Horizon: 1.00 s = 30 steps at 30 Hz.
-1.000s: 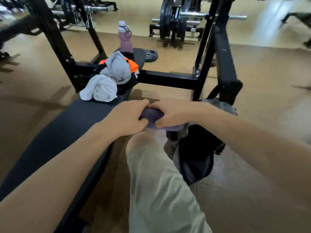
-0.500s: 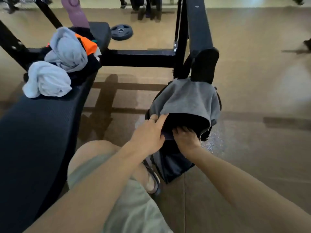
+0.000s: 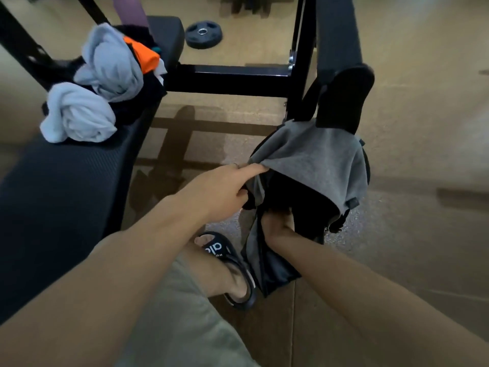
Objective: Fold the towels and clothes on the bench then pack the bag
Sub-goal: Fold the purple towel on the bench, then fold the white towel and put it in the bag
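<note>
Left hand: fingers pinch the grey flap of the bag, holding it open | right hand: reaching into its mouth, fingers hidden | unfolded towels: far-left on tabletop, nearer left hand.

The right hand's fingers vanish inside the bag, so their grip cannot be told; the bag's inside is black. The bottle is cut by the top edge
</note>
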Each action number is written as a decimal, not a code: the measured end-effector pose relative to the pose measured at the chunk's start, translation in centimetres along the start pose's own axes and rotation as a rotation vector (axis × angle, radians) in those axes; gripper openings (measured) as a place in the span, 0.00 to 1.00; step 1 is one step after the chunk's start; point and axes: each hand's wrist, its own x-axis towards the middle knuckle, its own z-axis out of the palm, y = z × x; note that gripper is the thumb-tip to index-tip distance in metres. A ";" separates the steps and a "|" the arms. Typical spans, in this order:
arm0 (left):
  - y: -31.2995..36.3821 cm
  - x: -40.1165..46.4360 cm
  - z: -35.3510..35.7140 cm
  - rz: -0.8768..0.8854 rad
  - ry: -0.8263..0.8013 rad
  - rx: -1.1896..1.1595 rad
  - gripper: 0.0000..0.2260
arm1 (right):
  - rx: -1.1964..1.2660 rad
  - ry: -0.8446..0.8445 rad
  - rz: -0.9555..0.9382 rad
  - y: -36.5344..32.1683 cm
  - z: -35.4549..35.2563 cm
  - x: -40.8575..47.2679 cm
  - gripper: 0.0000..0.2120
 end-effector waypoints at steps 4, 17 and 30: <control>-1.7 -3.3 -2.1 -0.045 0.049 -0.022 0.29 | 0.024 -0.039 -0.138 -4.6 -3.9 -3.7 0.15; -18.7 -13.1 -1.8 -0.717 0.522 -0.447 0.26 | 0.482 0.407 -0.472 -17.9 -18.9 0.3 0.17; -24.5 -13.2 0.1 -0.839 0.679 -0.699 0.31 | 1.032 0.525 -0.280 -32.1 -23.4 12.3 0.21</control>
